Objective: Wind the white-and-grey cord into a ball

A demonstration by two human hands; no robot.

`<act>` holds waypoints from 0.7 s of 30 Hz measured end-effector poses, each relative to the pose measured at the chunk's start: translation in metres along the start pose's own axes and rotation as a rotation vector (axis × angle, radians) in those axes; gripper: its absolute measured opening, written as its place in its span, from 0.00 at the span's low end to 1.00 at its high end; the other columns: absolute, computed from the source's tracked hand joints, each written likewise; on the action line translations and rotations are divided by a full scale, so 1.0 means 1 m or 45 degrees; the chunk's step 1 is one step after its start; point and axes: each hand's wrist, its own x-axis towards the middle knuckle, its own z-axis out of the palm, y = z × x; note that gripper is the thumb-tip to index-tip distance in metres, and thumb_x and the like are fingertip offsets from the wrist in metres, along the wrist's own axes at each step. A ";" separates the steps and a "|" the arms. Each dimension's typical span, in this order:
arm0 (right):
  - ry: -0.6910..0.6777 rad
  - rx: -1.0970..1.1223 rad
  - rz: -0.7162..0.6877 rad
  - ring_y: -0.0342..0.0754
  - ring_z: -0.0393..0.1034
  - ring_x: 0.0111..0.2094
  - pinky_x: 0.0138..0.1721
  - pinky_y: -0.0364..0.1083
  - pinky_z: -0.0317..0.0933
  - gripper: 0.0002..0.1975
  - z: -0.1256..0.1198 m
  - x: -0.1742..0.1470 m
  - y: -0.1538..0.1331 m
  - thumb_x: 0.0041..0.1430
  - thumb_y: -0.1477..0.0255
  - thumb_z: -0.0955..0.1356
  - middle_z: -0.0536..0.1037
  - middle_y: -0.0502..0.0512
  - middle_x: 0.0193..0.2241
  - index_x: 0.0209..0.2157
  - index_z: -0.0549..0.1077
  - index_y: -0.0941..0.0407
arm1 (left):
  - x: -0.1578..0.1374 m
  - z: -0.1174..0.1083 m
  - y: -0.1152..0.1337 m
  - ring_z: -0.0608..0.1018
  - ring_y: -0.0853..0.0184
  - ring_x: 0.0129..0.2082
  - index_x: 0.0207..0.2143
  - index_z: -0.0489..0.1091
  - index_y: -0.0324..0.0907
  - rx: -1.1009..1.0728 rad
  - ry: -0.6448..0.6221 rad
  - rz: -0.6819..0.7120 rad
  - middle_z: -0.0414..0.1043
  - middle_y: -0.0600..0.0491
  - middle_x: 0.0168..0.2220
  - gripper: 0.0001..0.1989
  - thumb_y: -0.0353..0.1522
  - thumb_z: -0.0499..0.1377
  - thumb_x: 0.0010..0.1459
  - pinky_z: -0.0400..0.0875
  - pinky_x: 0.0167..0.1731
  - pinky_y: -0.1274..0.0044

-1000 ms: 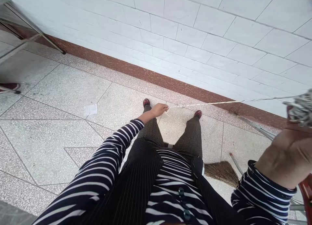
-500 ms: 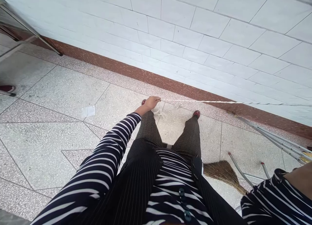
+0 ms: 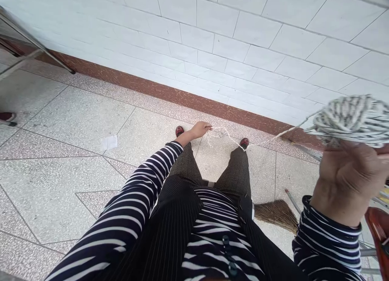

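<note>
My left hand [image 3: 200,129], held out low in front of me, is closed in a pinch on the end of a white yarn strand [image 3: 227,132]. The strand hangs slack from it, dips near my right shoe and rises to the right. There it joins a thick ball of black-and-white yarn [image 3: 354,119], slightly blurred. Close to the camera at the right edge, my right hand [image 3: 349,171] is closed around the underside of this ball, its palm side partly showing. Some of its fingers are hidden behind the yarn.
A straw broom [image 3: 276,214] lies on the floor at my right, beside metal chair legs [image 3: 293,200] and a brown seat edge [image 3: 377,232]. White paper [image 3: 109,142] lies on the floor to the left. A metal frame [image 3: 39,41] stands by the tiled wall [image 3: 212,25].
My right hand has come into view at the right with the yarn ball. The strand, taut before, now sags. My left hand has shifted slightly right.
</note>
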 end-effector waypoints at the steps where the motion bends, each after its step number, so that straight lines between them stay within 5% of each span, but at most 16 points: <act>1: -0.063 0.054 0.000 0.53 0.68 0.50 0.50 0.56 0.68 0.33 0.006 -0.003 0.000 0.30 0.75 0.79 0.73 0.49 0.42 0.43 0.76 0.45 | -0.002 0.002 -0.001 0.79 0.61 0.49 0.44 0.79 0.40 0.056 -0.013 -0.019 0.79 0.49 0.49 0.16 0.30 0.51 0.65 0.70 0.52 0.73; 5: -0.258 0.089 0.265 0.52 0.70 0.47 0.51 0.53 0.67 0.29 0.027 -0.021 0.006 0.36 0.77 0.78 0.75 0.50 0.43 0.44 0.77 0.47 | -0.013 0.012 0.013 0.73 0.59 0.59 0.54 0.73 0.39 0.019 0.046 -0.054 0.71 0.46 0.60 0.19 0.26 0.51 0.64 0.64 0.61 0.68; 13: -0.475 0.035 0.696 0.54 0.70 0.51 0.52 0.54 0.68 0.28 0.047 -0.050 0.051 0.41 0.70 0.79 0.76 0.50 0.48 0.47 0.75 0.46 | -0.032 0.040 0.114 0.75 0.61 0.57 0.63 0.66 0.44 -1.014 0.039 0.500 0.73 0.44 0.58 0.23 0.33 0.58 0.65 0.67 0.59 0.66; 16: -0.514 0.058 0.830 0.55 0.71 0.51 0.51 0.54 0.69 0.29 0.047 -0.055 0.056 0.42 0.70 0.79 0.76 0.50 0.49 0.49 0.75 0.45 | -0.037 0.048 0.126 0.77 0.59 0.55 0.57 0.72 0.41 -1.043 0.072 0.461 0.76 0.45 0.55 0.20 0.34 0.62 0.62 0.68 0.57 0.67; 19: -0.546 0.072 0.950 0.56 0.71 0.52 0.50 0.54 0.71 0.28 0.043 -0.056 0.053 0.42 0.71 0.79 0.77 0.51 0.49 0.48 0.76 0.45 | -0.042 0.051 0.122 0.80 0.61 0.47 0.40 0.79 0.37 -0.929 0.145 0.377 0.80 0.48 0.44 0.11 0.36 0.60 0.63 0.70 0.52 0.70; 21: -0.517 0.094 1.011 0.56 0.72 0.52 0.50 0.54 0.72 0.27 0.038 -0.057 0.052 0.41 0.72 0.79 0.77 0.50 0.50 0.46 0.77 0.46 | -0.046 0.049 0.116 0.80 0.63 0.42 0.30 0.78 0.37 -0.839 0.163 0.368 0.80 0.50 0.37 0.16 0.37 0.57 0.65 0.70 0.49 0.73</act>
